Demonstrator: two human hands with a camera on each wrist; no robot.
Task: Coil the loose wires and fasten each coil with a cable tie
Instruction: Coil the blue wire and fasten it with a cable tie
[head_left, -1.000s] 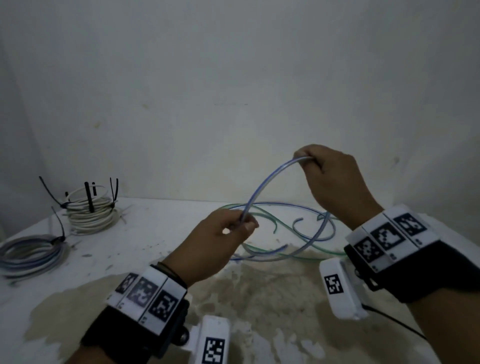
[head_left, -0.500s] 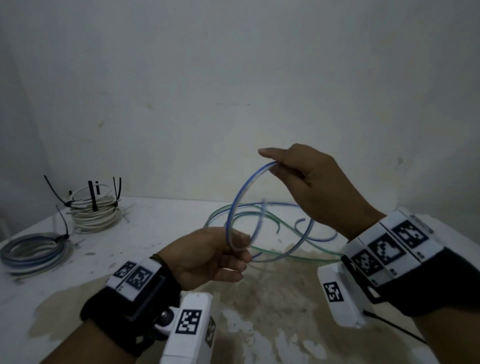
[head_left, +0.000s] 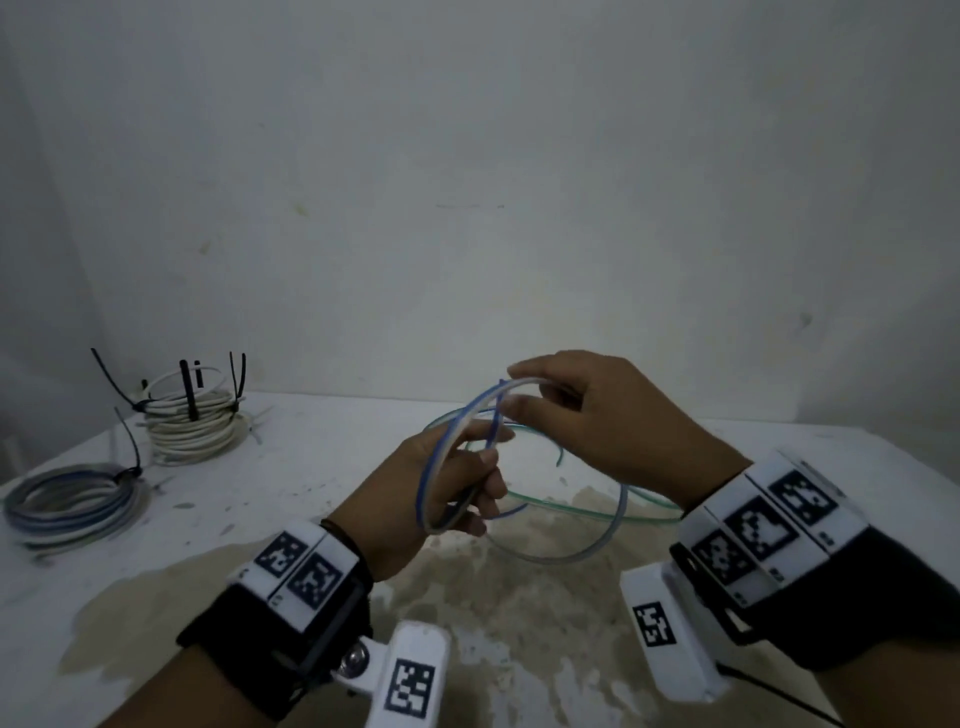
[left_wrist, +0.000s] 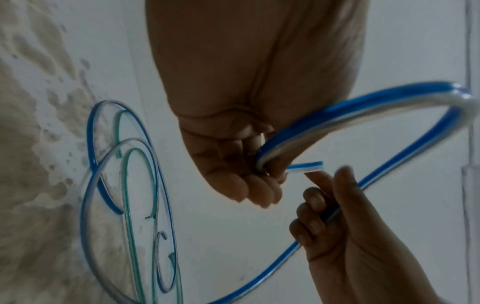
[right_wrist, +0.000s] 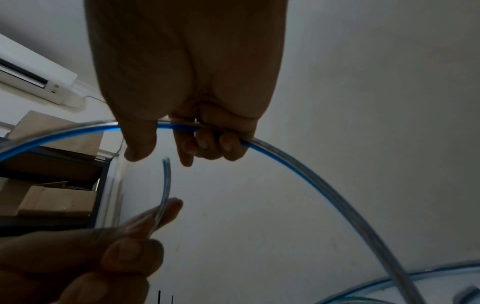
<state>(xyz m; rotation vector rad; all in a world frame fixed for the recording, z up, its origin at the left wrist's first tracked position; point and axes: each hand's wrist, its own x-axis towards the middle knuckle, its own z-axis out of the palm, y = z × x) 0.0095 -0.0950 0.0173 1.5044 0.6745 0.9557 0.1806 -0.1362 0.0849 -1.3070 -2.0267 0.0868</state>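
Two hands up over the counter (head_left: 322, 441). Left hand (head_left: 441, 499) grips a loop of clear blue-striped wire (head_left: 441, 452); right hand (head_left: 597, 415) pinches the same wire at the loop's top. Rest of it trails on the counter, tangled with one green-striped wire (head_left: 561, 512). Two tied coils far left: white (head_left: 195, 421), bluish (head_left: 70, 501), black ties (head_left: 189, 395) sticking up.

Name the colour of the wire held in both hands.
Clear wire with a blue stripe; the left wrist view shows it best.
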